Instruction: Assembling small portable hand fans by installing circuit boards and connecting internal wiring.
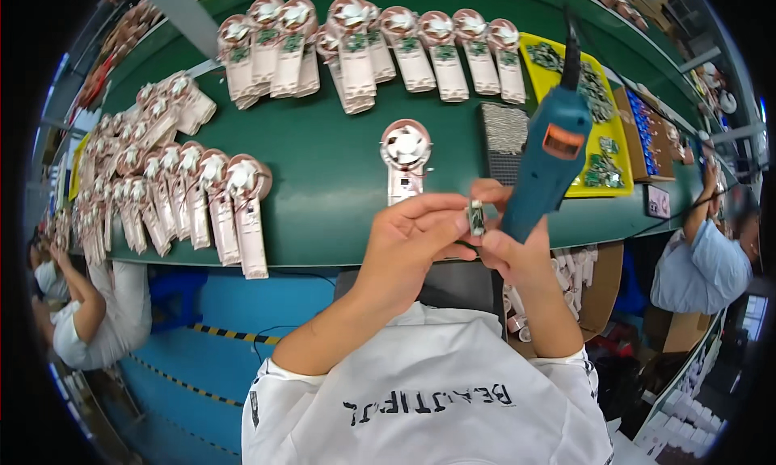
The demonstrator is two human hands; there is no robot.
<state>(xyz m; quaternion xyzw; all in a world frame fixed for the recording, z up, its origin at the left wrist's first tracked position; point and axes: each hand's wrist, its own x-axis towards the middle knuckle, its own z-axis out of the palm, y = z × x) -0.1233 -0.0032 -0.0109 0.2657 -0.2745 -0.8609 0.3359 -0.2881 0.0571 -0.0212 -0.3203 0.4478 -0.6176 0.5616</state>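
Note:
Close to the table's front edge, my left hand [408, 243] pinches a small green circuit board [477, 218] between thumb and fingers. My right hand [521, 251] is wrapped round a teal electric screwdriver [543, 162], its dark tip pointing up and away from me. The right fingertips come close to the board; whether they also grip it I cannot tell. Beyond my hands lies one pale pink handheld fan housing [405, 158], opened, its white blades facing up. My left fingers partly hide its handle's lower end.
Opened fan housings [353, 49] fitted with green boards line the table's far side. More housings [214, 174] crowd the left. At right are a dark gridded tray [499, 134], a yellow tray [575, 192] of circuit boards, a cardboard box [664, 146] and a phone [657, 201]. Other people sit at both sides.

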